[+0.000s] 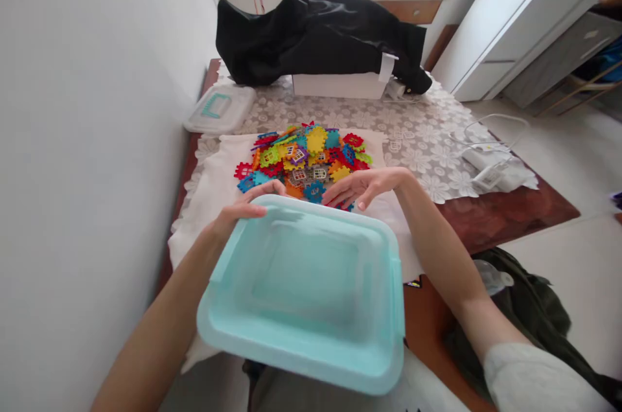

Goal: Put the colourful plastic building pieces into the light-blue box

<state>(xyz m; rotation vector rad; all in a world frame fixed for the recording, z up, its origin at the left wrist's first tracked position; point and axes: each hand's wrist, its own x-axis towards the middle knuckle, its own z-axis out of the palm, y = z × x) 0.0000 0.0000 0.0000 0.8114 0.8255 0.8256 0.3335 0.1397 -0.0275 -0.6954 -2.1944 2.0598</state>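
A light teal plastic bin [311, 269], with nothing inside it, is tilted toward me above my lap. My left hand [243, 205] grips its far left corner, thumb over the rim and fingers outside. Just beyond the far rim, my right hand [362, 188] has its fingers stretched out and apart, next to the pile and holding nothing. The pile is made of colourful plastic building pieces [315, 140] with notched edges, some shaped like window frames. They lie heaped on a white cloth [214, 172].
A clear lid with a teal handle [218, 107] lies at the table's left by the wall. Black fabric [321, 36] drapes over a white box [335, 85] at the back. A white cable and adapter [490, 162] sit at the right. A dark bag [525, 308] is beside me.
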